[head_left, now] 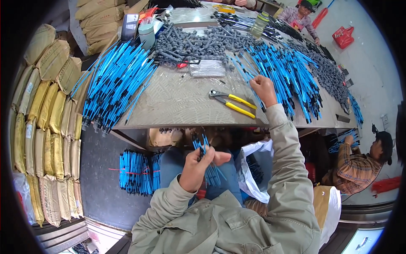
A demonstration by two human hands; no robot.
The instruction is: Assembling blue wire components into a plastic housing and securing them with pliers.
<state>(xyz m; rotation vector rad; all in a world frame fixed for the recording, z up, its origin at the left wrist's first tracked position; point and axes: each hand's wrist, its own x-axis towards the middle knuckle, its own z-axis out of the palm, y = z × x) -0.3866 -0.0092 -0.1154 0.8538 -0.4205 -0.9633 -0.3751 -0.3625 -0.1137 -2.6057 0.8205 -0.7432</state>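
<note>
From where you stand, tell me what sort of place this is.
Probably an assembly workshop: blue rods lie heaped on the table near a pile of grey parts, and sacks are stacked at the left.

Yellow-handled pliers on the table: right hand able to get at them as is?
Likely yes: the right hand is close by the yellow-handled pliers, with nothing visibly covering their handles. It's curled into a fist, though, so it may need to open first.
</note>
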